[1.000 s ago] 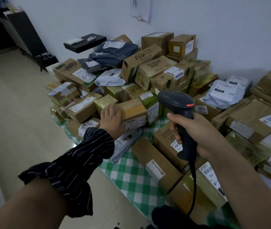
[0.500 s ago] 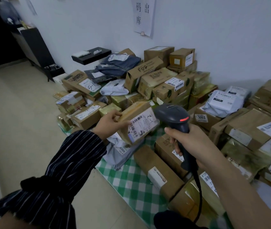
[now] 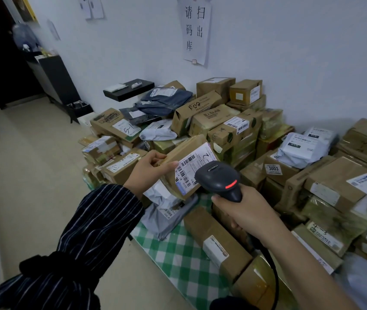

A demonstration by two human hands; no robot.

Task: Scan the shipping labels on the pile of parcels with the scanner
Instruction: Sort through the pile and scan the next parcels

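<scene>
Now the left hand [image 3: 150,168] pinches a parcel [image 3: 184,148] above the pile [image 3: 222,121], its label [image 3: 192,167] running 1-to-7 o'clock, just at 10 o'clock from the scanner [image 3: 217,179] the right hand [image 3: 247,214] grips.

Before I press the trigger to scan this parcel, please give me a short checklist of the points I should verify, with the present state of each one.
1. Left hand grips the parcel at its end: ok.
2. Shipping label faces up, toward the scanner: ok.
3. Barcodes uncovered, with the thumb beside them and not on them: ok.
4. Right hand holds the scanner by its handle: ok.
5. Scan window aimed at a barcode: cannot tell, because the window is hidden under the scanner head.
6. Red light on the scanner is lit: ok. What it signals: cannot tell.
</scene>
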